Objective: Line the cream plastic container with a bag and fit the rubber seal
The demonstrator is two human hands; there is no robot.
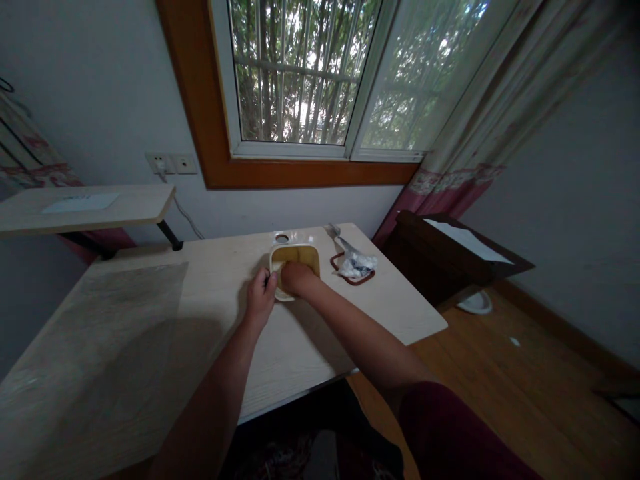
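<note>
A small cream plastic container (313,251), yellowish inside and with rounded corners, rests on the table in front of me. My left hand (261,292) grips its left side, thumb toward me; a small dark spot shows beside the thumb. Inside the container is my right hand (296,277), curled, with its fingertips hidden behind the hand. Whatever it may hold cannot be made out. A pale patch shows in the container, left of that hand. To the right lies a crumpled clear plastic bag (356,263), on top of a brown rounded-square frame (361,281) that looks like a lid's rim.
The pale wooden table (400,317) has a cable hole (282,238) near its back edge. A clear sheet (125,320) covers its left part. A raised shelf (130,203) stands at back left. Right of the table is a dark brown cabinet (425,267) with paper on top.
</note>
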